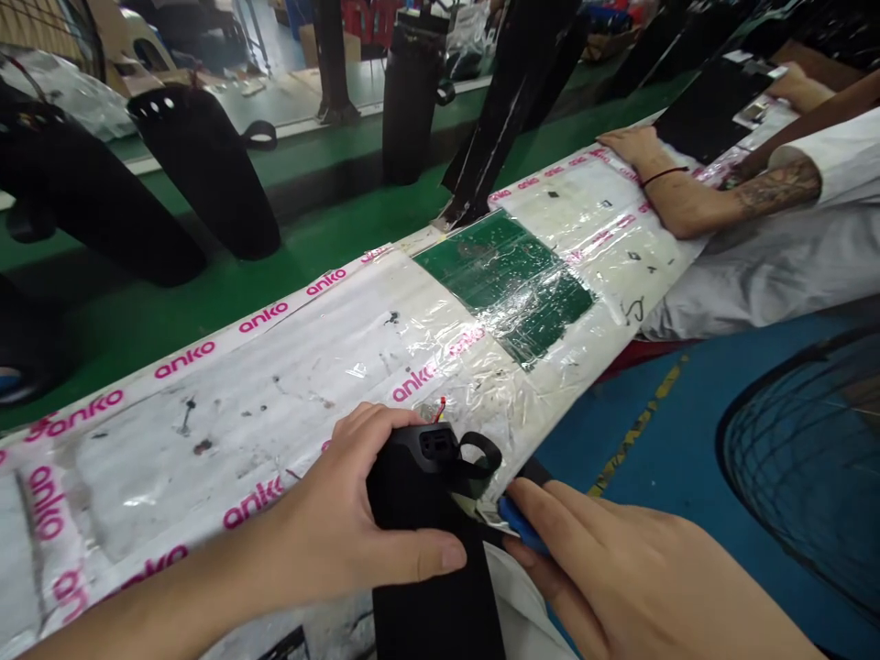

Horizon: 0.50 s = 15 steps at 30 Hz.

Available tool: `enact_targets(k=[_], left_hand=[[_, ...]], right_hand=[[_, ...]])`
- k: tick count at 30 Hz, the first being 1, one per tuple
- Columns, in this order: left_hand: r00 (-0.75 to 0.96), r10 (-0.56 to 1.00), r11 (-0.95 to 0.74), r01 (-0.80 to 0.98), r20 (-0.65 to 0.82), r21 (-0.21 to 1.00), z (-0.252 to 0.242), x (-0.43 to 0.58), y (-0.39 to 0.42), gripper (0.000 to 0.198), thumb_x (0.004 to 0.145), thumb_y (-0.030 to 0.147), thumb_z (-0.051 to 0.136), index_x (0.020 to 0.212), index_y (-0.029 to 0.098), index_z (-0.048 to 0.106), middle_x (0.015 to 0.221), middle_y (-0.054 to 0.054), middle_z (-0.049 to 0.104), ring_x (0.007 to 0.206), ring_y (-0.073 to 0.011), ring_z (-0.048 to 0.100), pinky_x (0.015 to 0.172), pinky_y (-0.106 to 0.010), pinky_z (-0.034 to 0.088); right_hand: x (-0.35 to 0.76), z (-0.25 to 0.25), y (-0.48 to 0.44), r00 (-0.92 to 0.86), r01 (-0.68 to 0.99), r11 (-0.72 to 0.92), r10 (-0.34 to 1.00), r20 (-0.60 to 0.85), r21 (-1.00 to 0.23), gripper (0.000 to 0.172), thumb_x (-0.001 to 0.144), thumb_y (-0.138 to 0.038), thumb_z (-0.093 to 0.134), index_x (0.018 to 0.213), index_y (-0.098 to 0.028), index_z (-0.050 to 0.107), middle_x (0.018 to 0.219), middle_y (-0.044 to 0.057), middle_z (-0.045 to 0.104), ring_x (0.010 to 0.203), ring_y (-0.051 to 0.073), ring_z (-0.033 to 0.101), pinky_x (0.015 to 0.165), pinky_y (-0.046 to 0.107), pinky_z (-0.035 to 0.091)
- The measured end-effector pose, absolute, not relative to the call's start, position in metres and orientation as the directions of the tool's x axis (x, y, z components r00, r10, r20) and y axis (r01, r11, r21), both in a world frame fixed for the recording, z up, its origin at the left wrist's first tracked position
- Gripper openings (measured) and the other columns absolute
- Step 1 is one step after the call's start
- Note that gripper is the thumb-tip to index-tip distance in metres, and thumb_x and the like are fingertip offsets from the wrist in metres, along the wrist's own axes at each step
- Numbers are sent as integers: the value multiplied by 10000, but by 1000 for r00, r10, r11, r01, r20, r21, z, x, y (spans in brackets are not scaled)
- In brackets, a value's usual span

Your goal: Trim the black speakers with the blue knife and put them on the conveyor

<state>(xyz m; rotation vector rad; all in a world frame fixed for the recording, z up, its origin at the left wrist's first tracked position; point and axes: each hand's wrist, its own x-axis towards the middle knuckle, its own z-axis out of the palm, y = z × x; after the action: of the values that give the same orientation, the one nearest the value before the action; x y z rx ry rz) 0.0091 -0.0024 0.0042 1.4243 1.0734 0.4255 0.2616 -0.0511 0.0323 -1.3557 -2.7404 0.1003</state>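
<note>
A black fabric-covered cylinder with a strap loop and a plastic end lies at the near edge of the white taped bench. Short red wires stick out at its end. My left hand wraps over it from the left, thumb laid across its top. From the right, my right hand holds a small blue tool whose tip sits against the side of the cylinder.
Several black cylinders lie on the green conveyor beyond the bench. A green mat under clear film covers part of the bench. Another person's forearms rest at the right. A black wire fan guard stands at lower right.
</note>
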Motion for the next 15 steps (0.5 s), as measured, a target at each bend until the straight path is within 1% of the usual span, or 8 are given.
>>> enact_targets(k=[3,6,8,10,13,15], left_hand=[[517,796,159,326,-317,932,1,8,-2,652,728,464,906,1277,366,568,1294,-38,536,1250,-346,514,1090,-582,429],[534,789,149,314,-304,938,2,9,-1,605,727,463,904,1232,349,590,1228,-32,554,1220,-342,523,1085,-567,432],[540,783,157,309,-309,938,3,9,1,582,728,461,902,1211,341,599,1199,-29,563,1195,-335,537,1076,-558,443],[552,773,158,309,-313,938,3,8,2,553,739,470,894,1191,332,606,1172,-26,572,1159,-322,559,1053,-544,467],[562,757,171,320,-332,932,4,6,2,502,757,455,882,1157,320,611,1138,-20,593,1119,-307,585,1016,-518,507],[562,748,191,328,-354,925,4,4,2,476,765,428,874,1146,323,609,1139,-16,604,1093,-298,596,985,-500,536]], right_hand=[[257,35,-42,-638,770,635,769,-40,-57,273,928,-103,407,1167,-190,506,710,-24,642,457,205,640,382,333,421],[256,36,-37,-653,757,651,755,-58,-42,380,849,-78,440,1204,-195,507,690,-35,624,445,198,623,382,338,384],[256,36,-36,-650,760,648,757,-58,-49,386,821,-77,446,1176,-213,512,668,-43,606,427,189,606,379,344,347],[256,37,-35,-645,764,643,759,-90,-58,383,798,-65,458,1141,-224,515,661,-48,601,421,180,601,384,350,320],[255,42,-32,-649,760,648,751,-119,-55,451,740,-66,501,1164,-219,518,665,-52,613,414,171,599,388,355,293],[256,45,-29,-655,754,655,745,-125,-52,450,720,-89,527,1147,-231,517,657,-64,608,398,164,583,383,359,278]])
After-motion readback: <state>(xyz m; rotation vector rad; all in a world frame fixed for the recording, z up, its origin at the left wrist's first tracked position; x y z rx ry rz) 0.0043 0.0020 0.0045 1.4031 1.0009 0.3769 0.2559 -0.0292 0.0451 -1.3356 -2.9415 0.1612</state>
